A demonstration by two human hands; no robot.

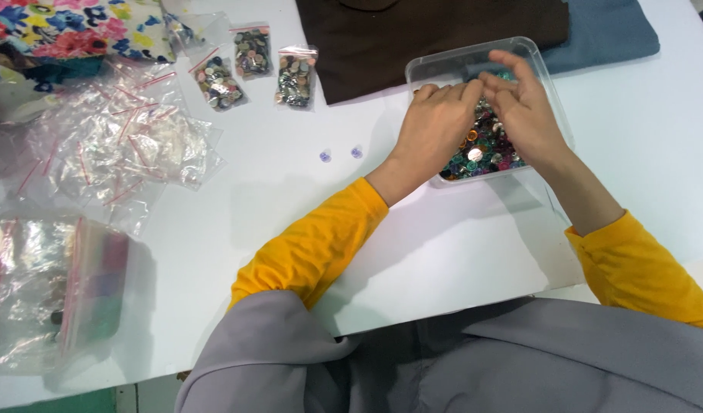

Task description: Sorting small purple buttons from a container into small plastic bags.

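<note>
Head view:

- A clear plastic tray (pixel 443 65) sits on the white table (pixel 290 199), holding a heap of small mixed-colour buttons (pixel 485 153) — teal, pink, orange and silvery ones show at its near end.
- The left hand (pixel 436 122) reaches into the tray from the near left, palm down and fingers curled over the buttons; whether the fingertips pinch one cannot be told, since they are tucked under the hand.
- The right hand (pixel 523 111) is inside the tray just beside the left, thumb and forefinger drawn close together at the tips while the other fingers lift upward (what sits between the tips, if anything, is too small to see).
- Both forearms wear yellow sleeves (pixel 313 245), over a grey garment (pixel 443 359) in the foreground.
- Two tiny pale purple buttons (pixel 340 154) lie loose on the table, left of the tray and apart from it.
- Three small zip bags (pixel 252 65), filled with buttons, lie in a row farther left — near a loose pile of clear bags with red seals (pixel 122 145).
- A dark brown folded cloth (pixel 413 38) lies behind the tray with a blue cloth (pixel 604 30) beside it; the tray's far edge overlaps them.
- Floral fabric (pixel 68 27) fills the far left corner, and a larger clear bag (pixel 53 291) rests at the near left.
</note>
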